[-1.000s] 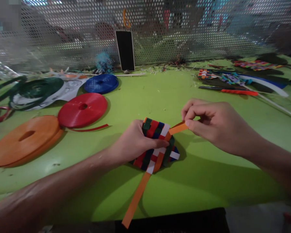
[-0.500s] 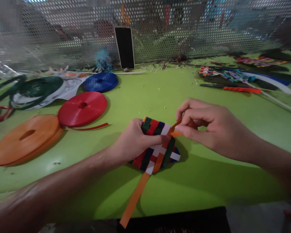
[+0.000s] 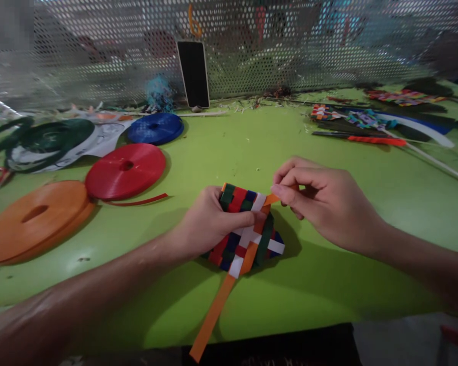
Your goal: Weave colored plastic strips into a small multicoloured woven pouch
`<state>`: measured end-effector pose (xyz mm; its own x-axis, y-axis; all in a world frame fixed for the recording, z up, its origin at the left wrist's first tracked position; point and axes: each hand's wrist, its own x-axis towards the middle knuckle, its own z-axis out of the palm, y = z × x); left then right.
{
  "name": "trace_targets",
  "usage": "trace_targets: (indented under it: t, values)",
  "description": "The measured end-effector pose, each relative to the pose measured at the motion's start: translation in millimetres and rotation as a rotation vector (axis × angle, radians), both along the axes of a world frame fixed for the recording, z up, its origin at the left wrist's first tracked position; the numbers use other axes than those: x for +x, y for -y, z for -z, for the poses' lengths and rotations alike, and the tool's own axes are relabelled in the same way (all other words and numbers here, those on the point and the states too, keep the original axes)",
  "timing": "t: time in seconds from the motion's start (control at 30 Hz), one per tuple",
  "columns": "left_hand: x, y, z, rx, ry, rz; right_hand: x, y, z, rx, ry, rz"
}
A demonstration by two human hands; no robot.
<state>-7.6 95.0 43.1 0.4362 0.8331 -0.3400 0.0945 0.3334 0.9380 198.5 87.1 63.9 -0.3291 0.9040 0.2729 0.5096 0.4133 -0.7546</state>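
Observation:
A small woven piece [image 3: 247,239] of red, blue, green, white and orange strips is held just above the green table. My left hand [image 3: 217,218] grips it from the left, thumb pressed flat across its top and fingers hidden beneath. An orange strip [image 3: 213,315] runs through the weave, its long tail hanging toward the table's front edge. At the upper right of the weave, my right hand [image 3: 309,195] pinches the other end of an orange strip between thumb and fingers. A white strip end [image 3: 277,247] juts out on the right.
Rolls of orange [image 3: 38,221], red [image 3: 127,170] and blue [image 3: 156,128] strip lie at left, beside a dark green coil [image 3: 57,136]. A phone [image 3: 194,73] leans on a perforated metal screen [image 3: 252,66]. Back right are scissors [image 3: 377,139] and woven pieces [image 3: 361,118].
My right hand has shifted slightly left and up, and the pinched orange strip end now lies straighter between weave and fingers. My left hand keeps its grip. The view has moved slightly.

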Motion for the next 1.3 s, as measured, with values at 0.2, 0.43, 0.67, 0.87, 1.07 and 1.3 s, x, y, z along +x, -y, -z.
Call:
trace_targets:
  t: [0.2, 0.43, 0.67, 0.87, 1.07, 1.3]
  values:
    - [-0.3, -0.4, 4.1, 0.041, 0.016, 0.010, -8.8, 5.6, 13.2, 0.087, -0.096, 0.135]
    - [0.9, 3.9, 7.9, 0.135, 0.015, -0.018, -10.8, 4.0, 17.4, 0.051, -0.178, 0.134]
    - [2.2, 3.2, 10.5, 0.071, 0.127, -0.009, -6.5, -0.3, 17.7, -0.076, -0.287, 0.100]
    - [1.0, 1.1, 12.0, 0.072, 0.202, -0.014, -4.7, -0.6, 12.9, -0.089, -0.322, 0.055]
    - [2.6, 1.4, 13.3, 0.144, 0.118, -0.009, -7.5, 1.8, 17.4, -0.012, -0.291, 0.115]
    - [7.4, 7.0, 8.1, 0.271, -0.058, -0.065, -11.6, 3.9, 21.9, 0.168, -0.094, 0.136]
